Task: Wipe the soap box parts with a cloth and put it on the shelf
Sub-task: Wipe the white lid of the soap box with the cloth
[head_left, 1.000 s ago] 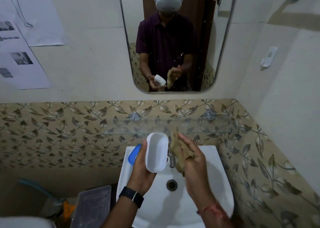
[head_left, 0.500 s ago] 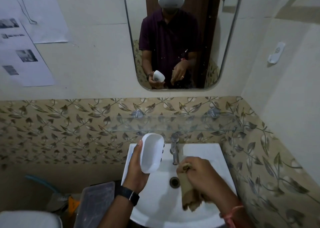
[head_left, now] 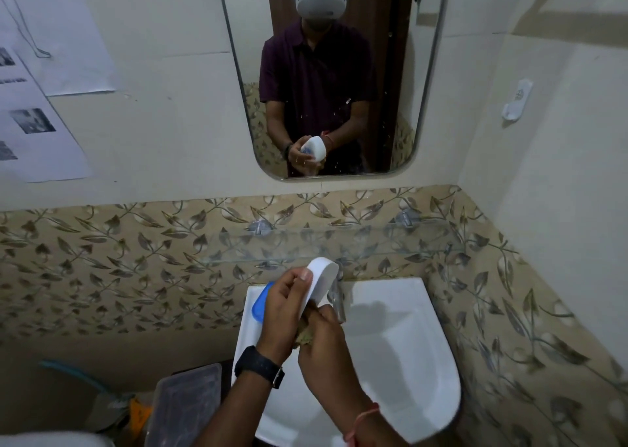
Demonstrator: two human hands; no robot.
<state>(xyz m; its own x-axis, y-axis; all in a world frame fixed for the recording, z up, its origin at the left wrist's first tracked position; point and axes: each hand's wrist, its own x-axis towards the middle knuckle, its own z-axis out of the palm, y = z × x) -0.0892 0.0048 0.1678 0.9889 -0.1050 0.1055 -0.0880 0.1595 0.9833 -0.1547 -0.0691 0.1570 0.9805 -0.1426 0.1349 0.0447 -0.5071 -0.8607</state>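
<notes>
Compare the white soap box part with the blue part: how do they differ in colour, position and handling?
The white soap box part stands raised above the left hand; the blue part sits lower, behind that hand. The right hand presses the cloth against the white part; the blue part shows no cloth on it. Both are in the left hand over the sink.

Smooth white plastic soap box point(head_left: 323, 282); rough tan cloth point(head_left: 304, 336); glossy basin point(head_left: 407, 344)

white soap box part point(head_left: 323, 282), blue lid point(head_left: 261, 305), leaf-patterned beige tiles point(head_left: 119, 259).
</notes>
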